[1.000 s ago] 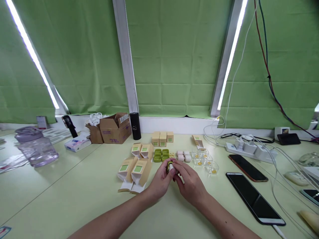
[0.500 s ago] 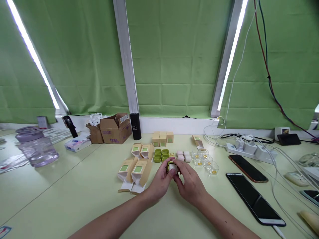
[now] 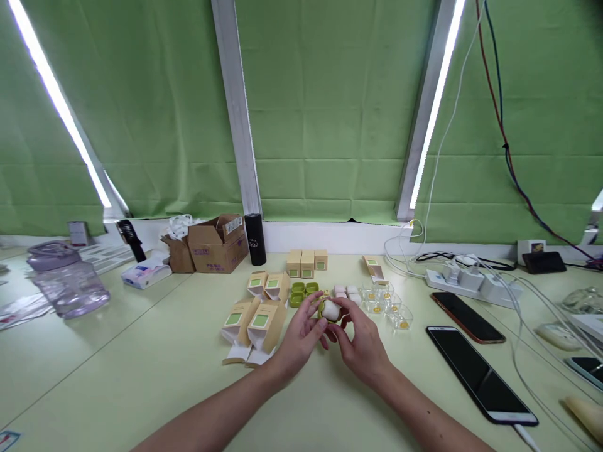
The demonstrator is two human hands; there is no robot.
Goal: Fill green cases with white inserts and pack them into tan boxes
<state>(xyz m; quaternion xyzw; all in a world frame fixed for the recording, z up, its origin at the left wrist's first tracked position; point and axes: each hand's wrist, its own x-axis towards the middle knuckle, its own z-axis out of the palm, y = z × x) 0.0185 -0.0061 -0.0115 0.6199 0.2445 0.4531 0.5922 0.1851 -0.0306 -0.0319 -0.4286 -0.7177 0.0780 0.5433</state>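
- Turned since earlier, the white piece [image 3: 332,310] shows more inside the green cup [image 3: 321,311].
- Left hand [image 3: 301,334] and right hand [image 3: 362,336] pinch the cup; even fingertip pressure seems best.

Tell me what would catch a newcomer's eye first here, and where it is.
The green fabric dominates, filling most of the upper half behind the table. Next, at the centre, the left hand and right hand hold a small white piece rimmed in green. At the far left, a translucent purple bottle stands out.
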